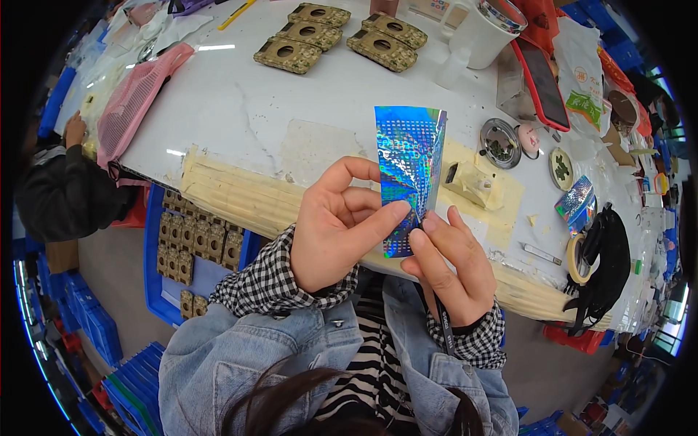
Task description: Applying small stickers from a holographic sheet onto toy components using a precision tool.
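Observation:
A shiny blue holographic sticker sheet (pixel 408 163) stands upright above the table's near edge. My left hand (pixel 338 225) grips it, thumb across its front and fingers behind. In my right hand (pixel 454 269) are slim black tweezers (pixel 444 328), pinched between thumb and fingers; their tip meets the sheet's lower right part. Beyond the sheet, several camouflage toy tank hull parts (pixel 287 54), each with a round hole, lie at the back of the table. A small block wrapped in masking tape (pixel 471 183) sits to the right of the sheet.
Masking tape pads the table edge (pixel 240 192). At right are a round metal dish (pixel 500 143), a red-cased phone (pixel 542 87), a tape roll (pixel 579 259) and a black bag (pixel 611 251). A white mug (pixel 483 36) stands behind. Below left, a blue crate (pixel 154 261) holds more hulls. Another person's sleeve (pixel 62 192) is at left.

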A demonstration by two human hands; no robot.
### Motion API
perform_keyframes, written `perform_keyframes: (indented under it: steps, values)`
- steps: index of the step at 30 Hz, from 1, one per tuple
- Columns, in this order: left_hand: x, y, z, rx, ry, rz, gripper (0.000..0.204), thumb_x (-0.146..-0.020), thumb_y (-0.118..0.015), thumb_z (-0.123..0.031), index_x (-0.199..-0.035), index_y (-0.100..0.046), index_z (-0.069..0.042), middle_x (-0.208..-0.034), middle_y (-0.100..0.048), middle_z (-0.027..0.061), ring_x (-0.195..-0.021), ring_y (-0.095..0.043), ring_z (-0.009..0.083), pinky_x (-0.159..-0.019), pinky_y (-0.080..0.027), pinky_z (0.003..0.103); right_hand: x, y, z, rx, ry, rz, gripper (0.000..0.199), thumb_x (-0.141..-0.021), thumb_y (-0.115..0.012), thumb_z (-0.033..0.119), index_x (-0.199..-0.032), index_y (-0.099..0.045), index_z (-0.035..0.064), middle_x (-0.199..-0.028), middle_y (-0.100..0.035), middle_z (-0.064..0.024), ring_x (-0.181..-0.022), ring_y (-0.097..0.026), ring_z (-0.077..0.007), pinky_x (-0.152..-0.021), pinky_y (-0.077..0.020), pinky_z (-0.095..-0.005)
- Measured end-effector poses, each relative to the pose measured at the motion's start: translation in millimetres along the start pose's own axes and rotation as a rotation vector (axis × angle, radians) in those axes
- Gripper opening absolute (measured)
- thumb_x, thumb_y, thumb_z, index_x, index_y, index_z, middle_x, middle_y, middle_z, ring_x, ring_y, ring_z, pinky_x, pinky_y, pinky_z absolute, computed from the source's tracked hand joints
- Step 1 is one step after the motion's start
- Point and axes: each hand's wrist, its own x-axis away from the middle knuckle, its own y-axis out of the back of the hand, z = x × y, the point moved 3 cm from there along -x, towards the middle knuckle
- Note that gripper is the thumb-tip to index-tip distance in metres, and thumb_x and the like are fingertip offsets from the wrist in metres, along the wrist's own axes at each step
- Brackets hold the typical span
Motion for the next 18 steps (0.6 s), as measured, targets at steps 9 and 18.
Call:
perform_keyframes:
  steps: [9,18]
  values:
    - [1.1,0.9,1.0,0.003,0.008,-0.002,0.034,-0.088,-0.06,0.006,-0.117,-0.043,0.001,-0.096,-0.07,0.0136,-0.088,-0.067,0.013,-0.078,-0.055,0.024,3.3,-0.5,-2.2,-0.073,-0.029,-0.001,0.041,-0.073,-0.079,0.01,-0.112,-0.067,0.0013,-0.11,-0.062,-0.0173,-0.103,-0.064,-0.0309,-0.093,-0.0508,-0.048]
    - [0.6,2.5,0.3,-0.008,-0.025,0.0,0.032,-0.088,-0.06,0.005,-0.115,-0.044,0.001,-0.097,-0.07,0.0137,-0.09,-0.067,0.0142,-0.079,-0.055,0.025,8.6,6.0,-7.6,-0.222,-0.118,-0.044,0.042,-0.073,-0.078,0.01,-0.112,-0.066,0.0025,-0.11,-0.063,-0.0167,-0.106,-0.063,-0.0284,-0.096,-0.0494,-0.0487]
